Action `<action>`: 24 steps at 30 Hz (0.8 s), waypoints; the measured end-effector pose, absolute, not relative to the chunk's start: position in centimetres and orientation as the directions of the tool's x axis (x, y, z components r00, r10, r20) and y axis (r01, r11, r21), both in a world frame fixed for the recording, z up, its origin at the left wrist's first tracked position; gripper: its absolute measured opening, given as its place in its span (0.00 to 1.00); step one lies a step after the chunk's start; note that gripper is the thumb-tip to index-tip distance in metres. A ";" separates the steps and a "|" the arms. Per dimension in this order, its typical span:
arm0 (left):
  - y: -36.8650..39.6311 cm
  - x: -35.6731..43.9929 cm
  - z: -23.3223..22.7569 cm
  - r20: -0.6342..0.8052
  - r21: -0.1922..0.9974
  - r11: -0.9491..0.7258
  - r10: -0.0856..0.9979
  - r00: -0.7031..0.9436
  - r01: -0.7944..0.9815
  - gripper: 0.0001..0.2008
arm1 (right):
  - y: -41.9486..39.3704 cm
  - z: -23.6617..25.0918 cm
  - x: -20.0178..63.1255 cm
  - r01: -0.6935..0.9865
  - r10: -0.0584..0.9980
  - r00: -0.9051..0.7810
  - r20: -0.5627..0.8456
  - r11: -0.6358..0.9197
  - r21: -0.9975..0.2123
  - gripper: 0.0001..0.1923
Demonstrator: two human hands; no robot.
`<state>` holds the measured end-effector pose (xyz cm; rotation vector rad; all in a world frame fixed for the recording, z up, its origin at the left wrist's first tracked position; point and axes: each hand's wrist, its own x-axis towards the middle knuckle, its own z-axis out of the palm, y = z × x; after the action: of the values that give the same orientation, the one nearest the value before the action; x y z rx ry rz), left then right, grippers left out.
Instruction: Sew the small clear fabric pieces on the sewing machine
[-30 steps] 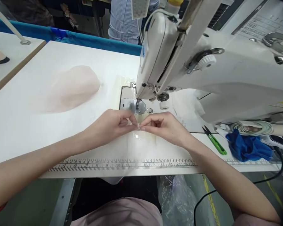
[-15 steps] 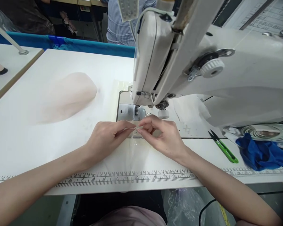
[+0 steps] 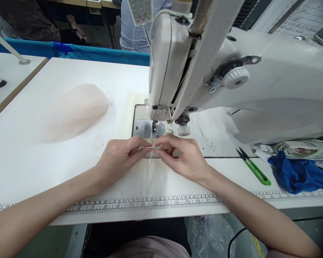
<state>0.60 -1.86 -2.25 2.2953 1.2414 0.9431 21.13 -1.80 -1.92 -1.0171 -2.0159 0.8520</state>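
Thumb and fingertips of my left hand [image 3: 118, 154] pinch the edge of a thin, sheer pale fabric [image 3: 149, 147]. My right hand [image 3: 184, 156] pinches the same edge just beside it, so the fingertips nearly meet. The rest of this fabric is almost see-through and seems to hang towards the table's front edge. Both hands are just in front of the sewing machine's [image 3: 164, 71] metal needle plate [image 3: 144, 127]. A sheer beige fabric piece [image 3: 80, 111] lies flat on the table to the left.
Green thread snips [image 3: 254, 166], a blue cloth [image 3: 298, 173] and a coil of pale cord [image 3: 304, 148] lie at the right. A ruler strip [image 3: 150, 203] runs along the table's front edge. Behind a teal fabric trough [image 3: 104, 53], a person in a striped shirt [image 3: 136, 28] is partly visible.
The view has shifted slightly, so the machine appears a little further left. Both hands keep their pinch on the sheer fabric's edge, with only small finger movements.
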 end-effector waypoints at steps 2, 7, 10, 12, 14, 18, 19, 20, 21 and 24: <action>-1.8 0.5 -2.2 0.394 0.590 -0.558 0.830 0.396 0.583 0.11 | -1.8 -1.9 21.1 0.385 0.852 -0.435 0.292 0.469 -0.795 0.04; -1.9 0.4 -2.2 0.446 0.530 -0.632 0.775 0.448 0.565 0.13 | -1.8 -2.2 21.1 0.406 0.819 -0.460 0.343 0.538 -0.739 0.04; -2.1 0.5 -2.3 0.422 0.536 -0.613 0.790 0.444 0.581 0.08 | -1.8 -2.6 21.5 0.447 0.705 -0.477 0.525 0.709 -0.546 0.05; -2.2 0.6 -2.3 0.378 0.577 -0.577 0.816 0.437 0.578 0.03 | -1.8 -2.8 21.8 0.457 0.523 -0.542 0.658 0.840 -0.292 0.06; -2.3 0.6 -2.4 0.370 0.595 -0.593 0.801 0.470 0.542 0.06 | -1.9 -2.7 22.1 0.428 0.326 -0.643 0.693 0.903 -0.028 0.09; -2.3 0.6 -2.5 0.518 0.508 -0.738 0.674 0.527 0.445 0.07 | -1.9 -2.1 22.3 0.374 0.120 -0.731 0.672 0.894 0.246 0.12; -2.3 0.5 -2.5 0.547 0.477 -0.754 0.657 0.519 0.452 0.06 | -1.9 -2.0 22.2 0.370 0.093 -0.728 0.679 0.887 0.275 0.12; -2.4 0.5 -2.5 0.562 0.450 -0.757 0.653 0.508 0.474 0.05 | -2.0 -1.9 22.2 0.369 0.075 -0.725 0.685 0.882 0.294 0.11; -2.4 0.5 -2.5 0.567 0.429 -0.750 0.657 0.497 0.503 0.04 | -2.0 -1.8 22.1 0.366 0.063 -0.724 0.687 0.879 0.305 0.10; -2.5 0.5 -2.4 0.571 0.379 -0.743 0.657 0.492 0.552 0.04 | -2.0 -1.6 22.0 0.368 0.060 -0.727 0.684 0.875 0.314 0.09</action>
<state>0.50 -2.50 -2.38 2.5848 1.0548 1.0864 22.04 -2.03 -1.65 -0.3068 -2.3382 -0.5700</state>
